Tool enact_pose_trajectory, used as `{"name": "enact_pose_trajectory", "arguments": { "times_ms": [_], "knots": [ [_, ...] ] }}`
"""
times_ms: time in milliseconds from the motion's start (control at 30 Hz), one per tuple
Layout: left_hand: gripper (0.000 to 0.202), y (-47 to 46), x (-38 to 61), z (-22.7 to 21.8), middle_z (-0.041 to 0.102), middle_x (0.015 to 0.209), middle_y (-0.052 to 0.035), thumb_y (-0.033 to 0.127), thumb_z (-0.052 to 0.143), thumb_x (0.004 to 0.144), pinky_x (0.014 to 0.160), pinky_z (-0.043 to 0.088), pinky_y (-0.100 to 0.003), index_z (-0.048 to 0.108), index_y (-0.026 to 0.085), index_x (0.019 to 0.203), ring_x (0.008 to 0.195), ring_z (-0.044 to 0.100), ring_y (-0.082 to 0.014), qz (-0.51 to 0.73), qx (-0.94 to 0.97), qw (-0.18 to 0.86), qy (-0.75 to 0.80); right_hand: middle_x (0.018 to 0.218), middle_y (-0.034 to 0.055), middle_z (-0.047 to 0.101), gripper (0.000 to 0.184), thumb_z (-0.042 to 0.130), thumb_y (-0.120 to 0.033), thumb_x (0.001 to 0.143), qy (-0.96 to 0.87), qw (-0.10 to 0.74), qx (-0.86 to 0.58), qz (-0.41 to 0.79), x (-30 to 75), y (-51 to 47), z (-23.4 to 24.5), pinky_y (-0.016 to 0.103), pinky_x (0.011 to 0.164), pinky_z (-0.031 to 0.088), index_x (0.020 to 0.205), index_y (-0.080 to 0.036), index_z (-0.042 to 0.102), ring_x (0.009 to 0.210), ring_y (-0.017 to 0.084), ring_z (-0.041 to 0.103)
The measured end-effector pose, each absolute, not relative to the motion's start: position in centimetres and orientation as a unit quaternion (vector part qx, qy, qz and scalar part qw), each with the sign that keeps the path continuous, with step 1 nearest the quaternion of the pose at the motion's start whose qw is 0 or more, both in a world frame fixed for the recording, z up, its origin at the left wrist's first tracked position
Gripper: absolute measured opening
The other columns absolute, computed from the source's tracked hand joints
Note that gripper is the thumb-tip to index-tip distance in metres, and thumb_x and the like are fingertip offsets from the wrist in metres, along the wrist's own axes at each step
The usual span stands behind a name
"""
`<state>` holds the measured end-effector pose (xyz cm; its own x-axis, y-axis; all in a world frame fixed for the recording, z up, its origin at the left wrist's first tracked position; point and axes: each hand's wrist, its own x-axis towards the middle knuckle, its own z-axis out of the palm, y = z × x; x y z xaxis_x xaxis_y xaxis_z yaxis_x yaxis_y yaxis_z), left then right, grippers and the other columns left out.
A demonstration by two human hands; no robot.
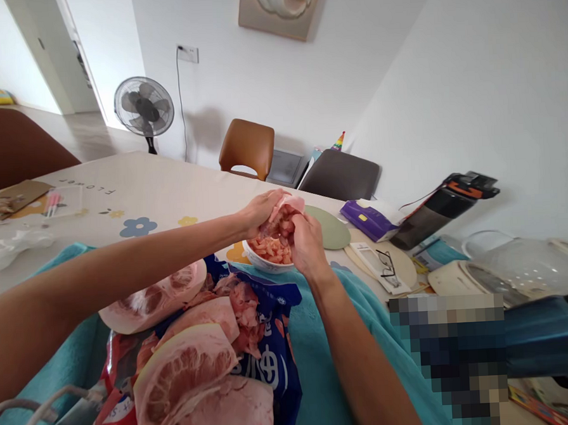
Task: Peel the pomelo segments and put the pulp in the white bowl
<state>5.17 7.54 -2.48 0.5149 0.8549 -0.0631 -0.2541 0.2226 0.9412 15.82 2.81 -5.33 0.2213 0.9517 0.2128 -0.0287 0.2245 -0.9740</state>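
Observation:
My left hand (261, 210) and my right hand (307, 244) are closed together on a pink pomelo segment (284, 215), held just above a white bowl (267, 260) filled with red-pink fruit pulp. Nearer to me, several thick pomelo peel pieces (178, 364) lie piled on a blue plastic bag (276, 340) on a teal cloth (316, 369). Another peel half (150, 302) sits under my left forearm.
The table (159, 187) has a flower-print cover. A green round mat (330, 229), glasses (386, 264), a purple tissue pack (367, 217) and a black appliance (440, 207) lie at the right. Two chairs (247, 144) and a fan (144, 109) stand beyond.

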Motion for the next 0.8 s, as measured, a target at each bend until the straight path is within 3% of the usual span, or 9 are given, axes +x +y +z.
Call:
{"name": "enact_pose_trajectory", "arguments": {
  "times_ms": [100, 167, 233, 400, 467, 600, 700, 800],
  "knots": [
    [0.035, 8.3, 4.9, -2.6, 0.067, 0.065, -0.0052, 0.038, 0.038, 0.096, 0.055, 0.052, -0.026, 0.063, 0.015, 0.09, 0.053, 0.063, -0.0155, 0.344, 0.423, 0.776, 0.316, 0.049, -0.0058, 0.045, 0.009, 0.053, -0.018, 0.064, -0.42, 0.622, -0.452, 0.482, 15.8, 2.7, -4.6, 0.022, 0.041, 0.03, 0.057, -0.02, 0.049, 0.045, 0.007, 0.037],
    [0.038, 8.6, 4.6, -2.5, 0.068, 0.069, -0.0062, 0.04, 0.037, 0.097, 0.06, 0.054, -0.027, 0.064, 0.014, 0.09, 0.059, 0.065, -0.0159, 0.332, 0.4, 0.794, 0.317, 0.051, -0.0056, 0.05, 0.001, 0.057, -0.017, 0.064, -0.403, 0.624, -0.445, 0.499, 16.0, 2.7, -4.3, 0.021, 0.042, 0.032, 0.065, -0.018, 0.057, 0.047, 0.008, 0.043],
    [0.041, 8.7, 4.4, -2.3, 0.068, 0.071, -0.0065, 0.041, 0.035, 0.098, 0.061, 0.055, -0.027, 0.064, 0.014, 0.09, 0.062, 0.066, -0.0161, 0.333, 0.393, 0.795, 0.321, 0.053, -0.0051, 0.054, 0.008, 0.061, -0.019, 0.067, -0.389, 0.632, -0.446, 0.5, 16.3, 2.7, -3.9, 0.02, 0.044, 0.038, 0.074, -0.016, 0.063, 0.052, 0.009, 0.05],
    [0.035, 8.8, 3.1, -2.0, 0.062, 0.063, -0.0021, 0.047, 0.046, 0.091, 0.048, 0.05, -0.025, 0.061, 0.017, 0.082, 0.048, 0.058, -0.0132, 0.348, 0.419, 0.747, 0.382, 0.068, 0.0021, 0.065, 0.008, 0.064, -0.022, 0.074, -0.386, 0.601, -0.441, 0.543, 17.6, 2.5, -3.2, 0.024, 0.058, 0.055, 0.07, -0.016, 0.063, 0.068, 0.014, 0.064],
    [0.022, 8.7, 2.5, -1.9, 0.061, 0.064, 0.0006, 0.039, 0.061, 0.083, 0.045, 0.048, -0.023, 0.062, 0.018, 0.09, 0.045, 0.055, -0.0112, 0.339, 0.446, 0.727, 0.396, 0.076, 0.0044, 0.07, 0.002, 0.064, -0.017, 0.072, -0.396, 0.586, -0.43, 0.561, 18.0, 2.3, -3.0, 0.028, 0.07, 0.06, 0.07, -0.016, 0.064, 0.074, 0.016, 0.067],
    [0.036, 8.2, 1.6, -1.7, 0.063, 0.065, 0.0028, 0.02, 0.073, 0.07, 0.049, 0.05, -0.023, 0.063, 0.021, 0.105, 0.048, 0.056, -0.0104, 0.341, 0.492, 0.679, 0.426, 0.085, 0.0049, 0.073, 0.016, 0.069, -0.008, 0.066, -0.42, 0.583, -0.425, 0.551, 18.4, 2.2, -3.0, 0.035, 0.086, 0.06, 0.079, -0.017, 0.066, 0.078, 0.018, 0.071],
    [0.02, 7.8, 1.5, -1.8, 0.056, 0.052, 0.0032, 0.029, 0.07, 0.075, 0.037, 0.039, -0.02, 0.067, 0.018, 0.091, 0.038, 0.045, -0.0083, 0.315, 0.538, 0.642, 0.446, 0.087, 0.0073, 0.072, 0.021, 0.071, -0.007, 0.067, -0.416, 0.586, -0.435, 0.543, 18.2, 2.4, -3.4, 0.034, 0.089, 0.06, 0.086, -0.014, 0.065, 0.079, 0.018, 0.072],
    [0.026, 7.5, 1.8, -1.9, 0.048, 0.044, 0.0045, 0.041, 0.071, 0.075, 0.031, 0.025, -0.019, 0.067, 0.017, 0.084, 0.032, 0.037, -0.007, 0.299, 0.576, 0.619, 0.442, 0.083, 0.0056, 0.071, 0.022, 0.073, -0.008, 0.067, -0.419, 0.606, -0.439, 0.514, 18.0, 2.5, -3.7, 0.033, 0.083, 0.062, 0.086, -0.015, 0.064, 0.077, 0.018, 0.073]
  ]
}}
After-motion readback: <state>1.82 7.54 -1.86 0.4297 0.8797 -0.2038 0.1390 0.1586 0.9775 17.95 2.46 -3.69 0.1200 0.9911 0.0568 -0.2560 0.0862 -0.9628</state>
